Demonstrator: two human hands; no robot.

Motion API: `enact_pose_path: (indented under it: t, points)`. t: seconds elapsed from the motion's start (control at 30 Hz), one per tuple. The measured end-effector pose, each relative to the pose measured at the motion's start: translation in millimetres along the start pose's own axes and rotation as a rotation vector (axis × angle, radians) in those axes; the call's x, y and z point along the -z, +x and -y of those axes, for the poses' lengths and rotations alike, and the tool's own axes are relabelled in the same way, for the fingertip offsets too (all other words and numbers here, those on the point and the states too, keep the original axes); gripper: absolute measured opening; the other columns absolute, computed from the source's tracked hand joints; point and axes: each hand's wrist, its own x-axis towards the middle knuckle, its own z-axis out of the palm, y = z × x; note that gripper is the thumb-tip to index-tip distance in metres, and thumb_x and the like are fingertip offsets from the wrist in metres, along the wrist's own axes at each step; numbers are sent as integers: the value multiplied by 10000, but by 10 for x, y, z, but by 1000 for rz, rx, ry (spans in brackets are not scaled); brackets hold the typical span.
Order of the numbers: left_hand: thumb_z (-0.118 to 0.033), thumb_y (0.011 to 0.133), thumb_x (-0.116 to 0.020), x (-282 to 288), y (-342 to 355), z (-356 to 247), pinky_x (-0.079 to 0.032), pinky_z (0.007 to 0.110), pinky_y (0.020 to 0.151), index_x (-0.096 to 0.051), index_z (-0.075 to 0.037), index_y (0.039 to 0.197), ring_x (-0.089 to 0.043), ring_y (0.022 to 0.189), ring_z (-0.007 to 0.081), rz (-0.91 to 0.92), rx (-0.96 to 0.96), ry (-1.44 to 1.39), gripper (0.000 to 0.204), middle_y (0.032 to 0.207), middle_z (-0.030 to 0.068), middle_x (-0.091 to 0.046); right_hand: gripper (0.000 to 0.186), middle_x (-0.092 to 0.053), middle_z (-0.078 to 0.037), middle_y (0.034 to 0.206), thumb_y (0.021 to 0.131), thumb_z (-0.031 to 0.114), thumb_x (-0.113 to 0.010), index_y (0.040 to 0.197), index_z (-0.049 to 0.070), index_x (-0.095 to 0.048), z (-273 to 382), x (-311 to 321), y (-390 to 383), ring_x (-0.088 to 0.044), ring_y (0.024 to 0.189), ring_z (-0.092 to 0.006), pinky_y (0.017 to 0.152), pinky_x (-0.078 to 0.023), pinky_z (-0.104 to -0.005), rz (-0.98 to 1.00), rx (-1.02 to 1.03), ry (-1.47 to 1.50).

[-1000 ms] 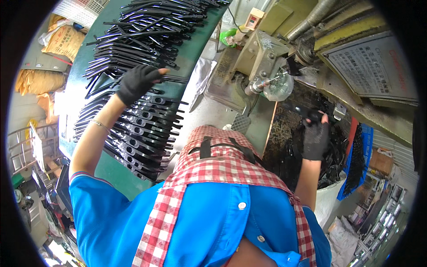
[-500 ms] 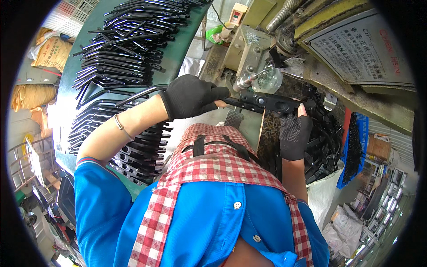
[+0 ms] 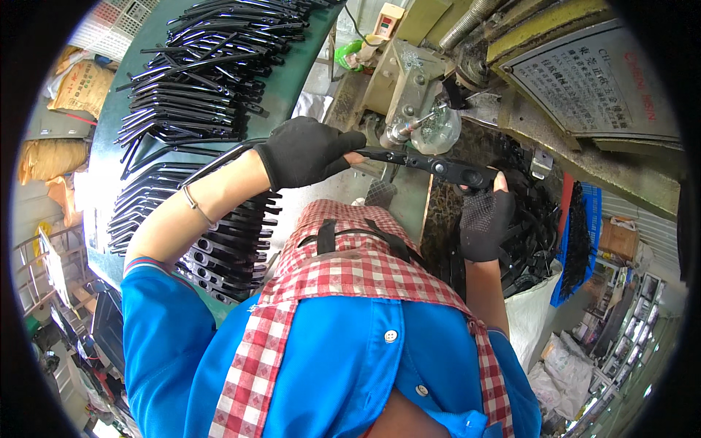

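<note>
My left hand, in a black glove with a bare fingertip showing, is closed round the thin end of a long black bar part. My right hand, in a dotted black glove, grips the wider end, which has an oval recess. The part lies level across the front of the machine's metal fixture, with a cylindrical tip and a clear cup behind it. Left of me, rows of bent black parts cover a green table.
At the right, black pieces lie in a white sack, beside a blue crate and a red post. The machine body fills the upper right. A metal foot pedal is below. Yellow sacks stand far left.
My left hand has moved right from the rows of parts to take the bar's thin end. The bar, in my right hand a second ago, is now held across between both hands.
</note>
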Motion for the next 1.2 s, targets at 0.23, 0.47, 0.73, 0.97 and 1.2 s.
enact_pose_path:
  t: [0.23, 0.47, 0.73, 0.97, 1.2]
  points:
    - [-413, 920, -525, 10, -23, 56, -453, 483, 577, -582, -105, 956, -606, 631, 382, 125, 126, 89, 315, 639, 167, -594, 209, -612, -75, 777, 929, 228, -592, 923, 19, -592, 56, 258, -247, -602, 712, -156, 663, -493, -306, 162, -66, -905]
    - [-422, 905, -552, 82, 108, 60, -459, 461, 556, -592, -85, 877, -614, 615, 362, 84, 45, 119, 340, 610, 156, -583, 559, -609, -159, 737, 802, 478, -687, 1159, 78, -527, 326, -53, 286, -612, 640, -343, 600, -488, -413, 648, 667, -1665]
    - [-417, 898, -572, 244, 290, 21, -480, 438, 531, -595, -66, 855, -620, 563, 349, 48, -32, 250, 354, 578, 150, -582, 446, -594, -144, 640, 765, 483, -703, 976, 98, -623, 371, -177, 385, -609, 592, -352, 524, -466, -423, 668, 447, -1701]
    - [-408, 917, -543, 131, 411, 85, -468, 466, 556, -580, -56, 869, -612, 598, 380, 34, -19, 152, 357, 580, 178, -570, 414, -646, -143, 800, 776, 443, -709, 1000, 103, -634, 412, -125, 544, -624, 677, -354, 583, -475, -422, 654, 584, -1839]
    - [-401, 915, -549, 242, 724, 179, -456, 470, 547, -581, -59, 899, -602, 585, 383, -59, -80, 235, 345, 576, 183, -565, 583, -475, -249, 1294, 827, 324, -702, 1290, 43, -488, 346, 147, 906, -429, 1241, -402, 1016, -361, -457, 621, 388, -1801]
